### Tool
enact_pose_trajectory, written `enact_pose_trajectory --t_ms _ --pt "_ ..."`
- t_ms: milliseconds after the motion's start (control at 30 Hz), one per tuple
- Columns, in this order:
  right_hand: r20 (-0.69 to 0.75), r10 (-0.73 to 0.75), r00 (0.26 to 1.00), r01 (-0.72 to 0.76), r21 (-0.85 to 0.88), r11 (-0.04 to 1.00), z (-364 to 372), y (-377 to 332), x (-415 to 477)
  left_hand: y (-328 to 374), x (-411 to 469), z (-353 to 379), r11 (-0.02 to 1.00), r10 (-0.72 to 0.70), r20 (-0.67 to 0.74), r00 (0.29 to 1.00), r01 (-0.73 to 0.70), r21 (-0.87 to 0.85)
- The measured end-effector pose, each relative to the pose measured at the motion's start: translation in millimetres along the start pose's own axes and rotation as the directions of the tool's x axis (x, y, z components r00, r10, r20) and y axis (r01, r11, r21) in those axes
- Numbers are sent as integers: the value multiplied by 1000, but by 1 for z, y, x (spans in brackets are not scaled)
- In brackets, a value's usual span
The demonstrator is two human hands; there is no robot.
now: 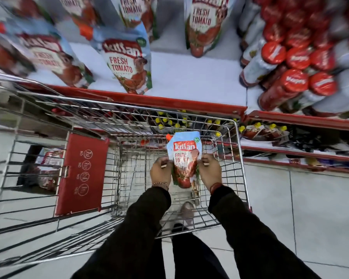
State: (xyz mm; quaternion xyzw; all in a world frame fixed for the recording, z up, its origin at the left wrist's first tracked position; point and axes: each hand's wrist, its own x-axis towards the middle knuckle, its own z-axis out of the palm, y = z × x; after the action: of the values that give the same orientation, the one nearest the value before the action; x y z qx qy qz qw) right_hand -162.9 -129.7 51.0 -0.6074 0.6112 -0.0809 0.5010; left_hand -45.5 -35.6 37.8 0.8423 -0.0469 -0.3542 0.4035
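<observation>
A ketchup pouch [184, 154], light blue and red with "Fresh Tomato" print and an orange cap, hangs upright over the basket of a wire shopping cart [242, 158]. My left hand [161, 171] pinches its left edge. Its right edge is pinched by my right hand [211, 171]. Both arms wear dark sleeves, and a bracelet shows on each wrist. The pouch sits above the cart's wire floor, apart from it.
A white shelf with a red front edge [169, 101] stands just beyond the cart, holding several matching pouches [127, 65] and red-capped sauce bottles [290, 81]. A lower shelf carries yellow-capped bottles [258, 129]. The cart's red child-seat flap [83, 174] lies left. Tiled floor spreads right.
</observation>
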Motion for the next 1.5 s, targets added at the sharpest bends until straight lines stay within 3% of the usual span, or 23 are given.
enact_pose_trajectory --t_ms 133,300,467,667,800,1033,1167,1267,1500 --pt "-47 -113 992 117 79 990 -19 -30 -28 29 -27 -27 978 161 -37 986 -165 -127" --pt "-174 -295 940 324 179 929 -42 -72 -53 69 -51 -51 893 375 -104 921 -389 -227" --pt "-271 -393 879 462 280 841 -66 -118 -63 123 -59 -68 818 501 -133 855 -518 -250" --pt "-351 -491 797 591 286 755 -101 -175 -52 197 -52 -76 738 600 -189 778 -629 -247" --pt "-394 -478 785 595 262 760 -114 -200 -30 235 -40 -70 704 657 -207 725 -688 -175" --pt "-353 -382 854 482 259 837 -114 -207 8 256 -17 -49 730 660 -199 725 -681 -61" --pt "-316 -380 869 454 205 867 -104 -196 19 245 -6 -45 759 636 -183 750 -650 -25" --pt "-357 -418 835 482 111 869 -98 -188 22 238 -1 -44 772 622 -176 763 -635 -23" --pt "-299 -380 875 433 132 892 -99 -188 18 238 -3 -43 805 583 -141 800 -593 -34"
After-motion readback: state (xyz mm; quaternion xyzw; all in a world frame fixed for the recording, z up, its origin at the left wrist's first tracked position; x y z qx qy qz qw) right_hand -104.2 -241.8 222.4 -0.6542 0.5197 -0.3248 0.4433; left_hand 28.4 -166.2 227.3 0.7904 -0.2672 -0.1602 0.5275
